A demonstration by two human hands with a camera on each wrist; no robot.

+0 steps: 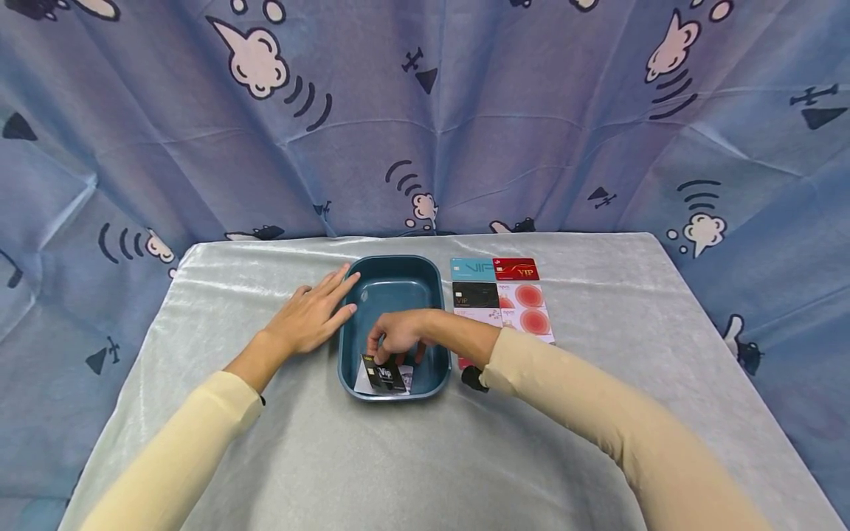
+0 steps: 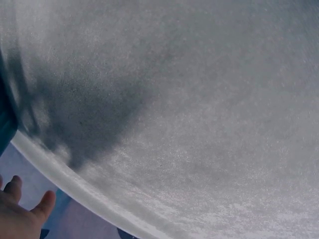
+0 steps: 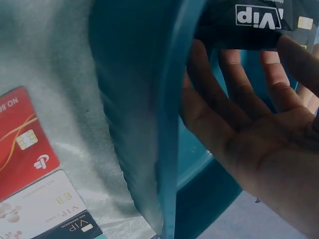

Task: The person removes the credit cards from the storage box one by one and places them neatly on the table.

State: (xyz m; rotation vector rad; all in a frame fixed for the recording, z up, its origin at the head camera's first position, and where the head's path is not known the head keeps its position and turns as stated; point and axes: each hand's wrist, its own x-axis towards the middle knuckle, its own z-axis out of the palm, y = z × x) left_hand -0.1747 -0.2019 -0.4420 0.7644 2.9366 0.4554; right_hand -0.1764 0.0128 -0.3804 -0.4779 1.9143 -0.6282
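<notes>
My right hand (image 1: 398, 335) reaches into a dark teal plastic tray (image 1: 342, 324) and pinches a black VIP card (image 1: 384, 375) between thumb and fingers. In the right wrist view the black card (image 3: 259, 22) shows its white "Vip" lettering, with the thumb on its face and the fingers behind. Beneath it, a whitish card (image 1: 362, 383) lies at the near end of the tray. My left hand (image 1: 312, 313) rests against the tray's left rim, fingers straight; in the left wrist view only part of that hand (image 2: 22, 209) shows, at the lower left corner.
Right of the tray, cards lie in two columns: a light blue card (image 1: 473, 269), a red card (image 1: 516, 269), a black card (image 1: 475, 295), and white cards with red circles (image 1: 531, 296). My right forearm hides some. A grey cloth (image 1: 398, 457) covers the table; a patterned blue curtain (image 1: 505, 147) hangs behind.
</notes>
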